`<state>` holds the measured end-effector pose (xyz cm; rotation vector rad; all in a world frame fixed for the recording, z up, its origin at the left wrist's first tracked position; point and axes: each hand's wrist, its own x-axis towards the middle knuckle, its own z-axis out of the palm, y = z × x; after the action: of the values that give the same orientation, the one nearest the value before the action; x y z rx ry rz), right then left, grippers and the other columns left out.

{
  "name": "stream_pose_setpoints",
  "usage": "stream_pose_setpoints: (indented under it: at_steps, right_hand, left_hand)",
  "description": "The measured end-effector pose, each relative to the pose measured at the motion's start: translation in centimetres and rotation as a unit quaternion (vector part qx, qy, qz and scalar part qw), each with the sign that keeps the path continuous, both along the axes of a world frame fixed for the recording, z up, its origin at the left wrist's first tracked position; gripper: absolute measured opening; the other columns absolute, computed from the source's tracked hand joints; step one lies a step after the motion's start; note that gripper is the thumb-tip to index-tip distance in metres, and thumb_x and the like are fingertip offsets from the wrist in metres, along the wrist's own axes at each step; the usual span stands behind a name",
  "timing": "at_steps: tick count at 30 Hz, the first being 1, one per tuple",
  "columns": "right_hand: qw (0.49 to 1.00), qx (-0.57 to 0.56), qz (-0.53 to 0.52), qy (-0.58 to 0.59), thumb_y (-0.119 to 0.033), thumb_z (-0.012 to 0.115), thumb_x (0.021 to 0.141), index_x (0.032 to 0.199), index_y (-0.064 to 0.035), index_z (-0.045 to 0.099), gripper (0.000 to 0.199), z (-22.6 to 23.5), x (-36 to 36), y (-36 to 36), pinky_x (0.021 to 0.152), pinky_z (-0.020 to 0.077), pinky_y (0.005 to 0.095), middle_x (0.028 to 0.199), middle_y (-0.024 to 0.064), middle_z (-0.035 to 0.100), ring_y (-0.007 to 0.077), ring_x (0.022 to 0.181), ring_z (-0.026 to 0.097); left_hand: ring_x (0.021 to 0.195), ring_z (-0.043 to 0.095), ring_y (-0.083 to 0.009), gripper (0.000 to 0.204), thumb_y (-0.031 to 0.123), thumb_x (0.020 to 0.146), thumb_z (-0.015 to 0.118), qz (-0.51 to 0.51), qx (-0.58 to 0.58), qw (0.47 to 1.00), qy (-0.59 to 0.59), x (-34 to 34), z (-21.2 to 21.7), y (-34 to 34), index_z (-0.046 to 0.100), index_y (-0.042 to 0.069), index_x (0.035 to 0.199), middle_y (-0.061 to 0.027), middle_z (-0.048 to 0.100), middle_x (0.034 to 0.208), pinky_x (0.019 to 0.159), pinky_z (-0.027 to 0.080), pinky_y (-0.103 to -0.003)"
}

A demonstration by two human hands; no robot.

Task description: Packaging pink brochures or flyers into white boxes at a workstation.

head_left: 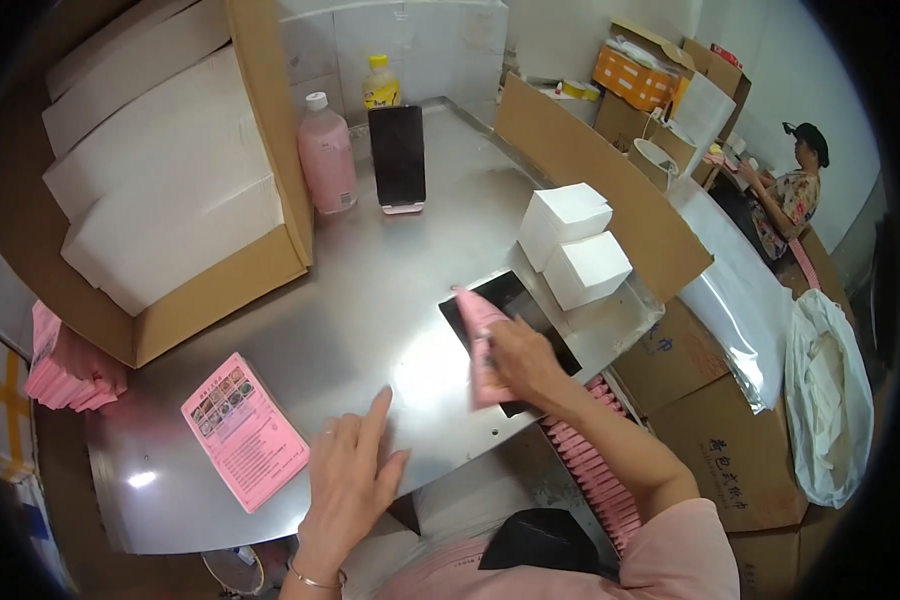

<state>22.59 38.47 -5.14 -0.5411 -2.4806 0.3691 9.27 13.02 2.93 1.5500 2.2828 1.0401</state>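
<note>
My right hand (pixel 522 360) is closed round a pink packet (pixel 477 330), tilted on edge over a dark rectangular opening (pixel 510 300) in the metal table. My left hand (pixel 348 470) lies over the near part of the table with its fingers spread, holding nothing. Just left of it, a flat pink printed packet or stack of them (pixel 245 430) shows small pictures and lines of text on its upper face. Below the table, near my right forearm, stands a long row of pink packets (pixel 595 470).
At the left is a large cardboard box (pixel 220 300) holding white cartons (pixel 170 160). A phone on a stand (pixel 398 160), a pink-filled bottle (pixel 327 155) and a yellow-capped bottle (pixel 381 85) line the back. White boxes (pixel 575 240) stand right, beside a cardboard panel (pixel 600 180). Another person (pixel 790 190) sits far right.
</note>
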Motion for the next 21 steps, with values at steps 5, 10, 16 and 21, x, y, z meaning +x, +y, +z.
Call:
stream_pose_setpoints:
  at_steps: [5, 10, 16, 21]
  right_hand:
    - [0.985, 0.066, -0.018, -0.158, -0.002, 0.059, 0.084, 0.104, -0.0066, 0.069, 0.024, 6.0, 1.7, -2.8, 0.072, 0.0519, 0.039, 0.079, 0.0119, 0.068, 0.0281, 0.076, 0.067]
    - [0.911, 0.346, -0.224, -0.031, -0.015, 0.069, 0.082, 0.099, -0.0051, 0.067, 0.02, 9.0, 4.1, 4.2, 0.072, 0.0429, 0.0418, 0.088, 0.0106, 0.057, 0.0271, 0.086, 0.056]
    - [0.946, 0.217, -0.24, 0.008, -0.017, 0.068, 0.086, 0.092, -0.0043, 0.07, 0.014, 7.6, 4.0, 6.0, 0.077, 0.043, 0.0415, 0.087, 0.0109, 0.057, 0.0286, 0.09, 0.055]
    - [0.963, 0.175, -0.19, 0.075, -0.013, 0.067, 0.084, 0.096, -0.0018, 0.071, 0.017, 7.1, 5.2, 6.7, 0.078, 0.0442, 0.0428, 0.088, 0.0131, 0.057, 0.0307, 0.089, 0.054]
  left_hand:
    - [0.094, 0.052, -0.035, 0.023, -0.004, 0.063, 0.056, 0.093, 0.135, 0.972, 0.171, -2.0, -1.4, -2.7, 0.058, 0.006, 0.084, -0.0159, 0.054, 0.099, 0.081, 0.041, -0.043]
    - [0.113, 0.052, -0.039, 0.016, 0.001, 0.083, 0.056, 0.359, -0.029, 0.889, 0.282, -7.0, -1.6, -10.0, 0.054, 0.006, 0.098, -0.0174, 0.057, 0.114, 0.111, 0.027, -0.049]
    - [0.113, 0.053, -0.0383, 0.02, 0.005, 0.094, 0.053, 0.264, -0.046, 0.95, 0.16, -7.8, -1.1, -8.9, 0.055, 0.004, 0.115, -0.0168, 0.059, 0.105, 0.104, 0.038, -0.044]
    - [0.099, 0.055, -0.0385, 0.035, 0.007, 0.09, 0.062, 0.012, 0.071, 0.991, 0.113, 0.4, -3.0, 1.1, 0.055, 0.004, 0.125, -0.0202, 0.058, 0.111, 0.087, 0.044, -0.046]
